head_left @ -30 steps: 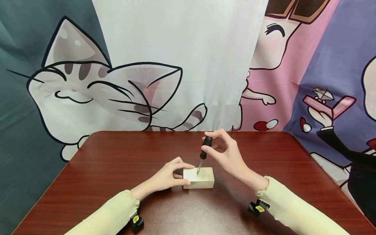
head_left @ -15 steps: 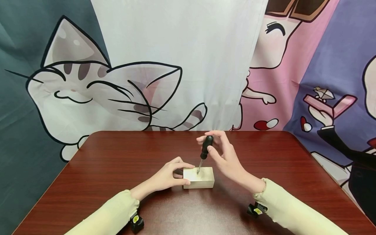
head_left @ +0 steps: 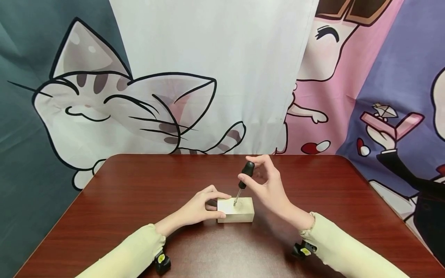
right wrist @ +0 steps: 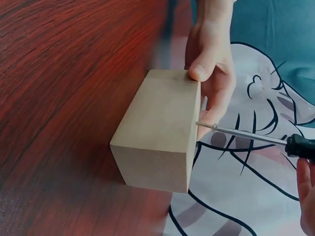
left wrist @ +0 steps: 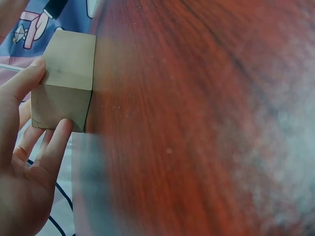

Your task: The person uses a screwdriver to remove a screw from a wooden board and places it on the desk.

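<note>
A pale wooden block (head_left: 245,217) lies on the table, and my left hand (head_left: 194,208) grips its left end between thumb and fingers. A screw (right wrist: 205,126) stands in the block's top face, its head outside the wood. Against that head sits the tip of a screwdriver (head_left: 247,170) with a black handle and thin metal shaft, leaning a little to the right. My right hand (head_left: 272,191) pinches the handle between thumb and fingertips. In the right wrist view only some fingers (right wrist: 306,184) show beside the black handle (right wrist: 300,146).
The reddish-brown wooden table (head_left: 139,185) extends around the block. Behind it hangs a cloth backdrop (head_left: 215,46) with a cartoon cat and figures. Small black cameras (head_left: 162,263) are strapped at both wrists under pale sleeves.
Half a second ago the right fingers were spread loosely about the handle; now they pinch it again. The screwdriver's handle leans slightly more to the right. Left hand and block stay put.
</note>
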Demonstrator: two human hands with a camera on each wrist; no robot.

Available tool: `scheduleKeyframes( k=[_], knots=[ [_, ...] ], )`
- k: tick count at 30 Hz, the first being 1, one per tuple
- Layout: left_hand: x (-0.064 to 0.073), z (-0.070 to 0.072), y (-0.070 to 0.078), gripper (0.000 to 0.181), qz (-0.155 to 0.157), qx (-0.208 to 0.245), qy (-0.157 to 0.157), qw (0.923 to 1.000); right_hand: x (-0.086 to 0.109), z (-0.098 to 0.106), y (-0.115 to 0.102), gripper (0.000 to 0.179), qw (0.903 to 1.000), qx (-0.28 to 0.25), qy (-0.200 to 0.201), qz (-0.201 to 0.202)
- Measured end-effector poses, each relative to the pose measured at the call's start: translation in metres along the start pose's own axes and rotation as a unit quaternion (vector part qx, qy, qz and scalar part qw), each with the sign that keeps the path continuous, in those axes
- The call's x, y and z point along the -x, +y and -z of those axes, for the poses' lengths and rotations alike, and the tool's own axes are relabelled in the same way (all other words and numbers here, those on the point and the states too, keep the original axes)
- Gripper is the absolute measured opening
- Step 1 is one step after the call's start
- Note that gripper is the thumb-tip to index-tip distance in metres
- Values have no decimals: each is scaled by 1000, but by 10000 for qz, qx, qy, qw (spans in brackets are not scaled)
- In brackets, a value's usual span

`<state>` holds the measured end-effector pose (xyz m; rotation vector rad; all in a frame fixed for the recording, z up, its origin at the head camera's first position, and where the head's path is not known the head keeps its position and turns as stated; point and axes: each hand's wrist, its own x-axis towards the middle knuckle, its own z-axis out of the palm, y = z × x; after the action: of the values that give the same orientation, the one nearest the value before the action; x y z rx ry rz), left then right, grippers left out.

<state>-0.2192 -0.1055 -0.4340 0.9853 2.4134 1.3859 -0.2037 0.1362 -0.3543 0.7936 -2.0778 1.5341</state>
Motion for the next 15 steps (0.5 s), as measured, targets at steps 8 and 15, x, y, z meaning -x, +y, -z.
scheduleKeyframes(
  k=[8, 15],
  knots=[
    [0, 0, 1, 50, 26, 62, 6, 10000, -3, 9, 2, 47, 9992, 44, -399, 11],
    [0, -1, 1, 50, 11, 68, 6, 10000, -4, 10, 1, 53, 9938, -206, -1047, 326]
  ],
)
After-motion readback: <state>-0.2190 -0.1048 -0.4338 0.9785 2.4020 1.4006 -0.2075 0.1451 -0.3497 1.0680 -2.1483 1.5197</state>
